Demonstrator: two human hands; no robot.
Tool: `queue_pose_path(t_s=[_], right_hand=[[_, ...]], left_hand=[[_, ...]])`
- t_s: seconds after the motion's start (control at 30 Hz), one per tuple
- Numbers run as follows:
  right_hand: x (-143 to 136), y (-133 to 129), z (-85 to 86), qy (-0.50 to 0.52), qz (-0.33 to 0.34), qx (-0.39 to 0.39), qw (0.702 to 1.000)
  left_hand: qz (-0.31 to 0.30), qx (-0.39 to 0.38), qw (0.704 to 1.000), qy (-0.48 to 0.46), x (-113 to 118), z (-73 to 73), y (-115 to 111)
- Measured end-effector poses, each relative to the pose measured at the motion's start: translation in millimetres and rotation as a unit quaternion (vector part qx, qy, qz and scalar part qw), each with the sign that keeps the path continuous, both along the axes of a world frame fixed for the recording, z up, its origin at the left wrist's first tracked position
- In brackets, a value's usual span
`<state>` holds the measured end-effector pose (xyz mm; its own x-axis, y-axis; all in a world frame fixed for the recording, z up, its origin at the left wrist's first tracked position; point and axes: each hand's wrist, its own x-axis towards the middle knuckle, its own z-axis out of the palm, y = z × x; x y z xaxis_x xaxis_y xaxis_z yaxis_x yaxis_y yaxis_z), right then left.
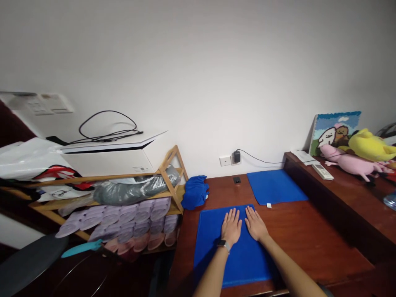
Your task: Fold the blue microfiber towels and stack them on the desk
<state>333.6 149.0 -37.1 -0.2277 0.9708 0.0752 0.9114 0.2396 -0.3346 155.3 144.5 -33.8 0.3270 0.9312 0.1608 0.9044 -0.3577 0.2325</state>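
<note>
A blue cloth point(247, 264) lies spread flat on the reddish-brown wooden desk point(297, 235). My left hand point(231, 227), with a watch point(223, 244) on its wrist, rests palm down near the cloth's far side, fingers stretched out. Beside it, my right hand point(256, 225) also lies flat on the cloth, close to its far right corner, fingers extended. Farther back on the right is a second blue cloth point(275, 186), flat with a small white tag point(269, 206). A bunched blue cloth point(195, 192) sits at the desk's far left corner.
Left of the desk stands a wooden rack point(173, 181) with rows of lilac and pink slippers point(126, 216) and a white box point(114, 159) on top. A raised ledge point(349, 198) on the right holds plush toys point(349, 161) and a remote point(322, 171). A plugged-in adapter point(236, 156) trails a cable.
</note>
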Motion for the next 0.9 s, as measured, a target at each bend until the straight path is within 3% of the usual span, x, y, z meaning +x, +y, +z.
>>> queue_pose_path(t_s=[0.13, 0.23, 0.3, 0.4, 0.47, 0.57, 0.63, 0.67, 0.73, 0.9], right_hand=[[2.5, -4.5, -1.9, -0.020, -0.005, -0.002, 1.000], [1.7, -3.9, 1.7, -0.030, -0.008, -0.005, 1.000], [0.9, -3.0, 1.9, -0.033, -0.008, -0.006, 0.999], [0.7, -2.0, -1.4, -0.031, -0.009, -0.002, 0.999], [1.5, -1.3, -4.3, -0.030, -0.009, 0.003, 1.000], [3.0, -0.4, -7.5, -0.034, -0.004, 0.014, 0.999], [3.5, -0.1, -8.7, -0.038, -0.002, 0.017, 0.999], [3.6, 0.0, -9.2, -0.040, -0.002, 0.017, 0.999], [3.7, -0.1, -10.5, -0.045, -0.004, 0.011, 0.999], [4.6, 2.2, -10.7, -0.047, -0.008, 0.000, 0.999]], left_hand=[[0.084, 0.017, 0.995, 0.053, -77.5, -9.6, 3.3], [0.117, 0.022, 0.991, 0.064, -139.3, -6.6, 7.6], [0.134, 0.024, 0.989, 0.065, -161.5, -2.0, 9.4], [0.147, 0.039, 0.986, 0.063, -146.6, 4.2, 4.9], [0.109, 0.061, 0.991, 0.051, -107.1, 5.3, -4.8], [-0.004, 0.070, 0.997, 0.027, -41.0, 1.4, -26.1], [-0.026, 0.055, 0.998, 0.022, -20.8, -3.3, -40.3], [-0.018, 0.047, 0.998, 0.023, -22.2, -5.8, -46.4], [0.018, 0.035, 0.999, 0.030, -46.7, -10.7, -56.6], [0.136, 0.032, 0.989, 0.053, -148.5, -13.1, -78.1]])
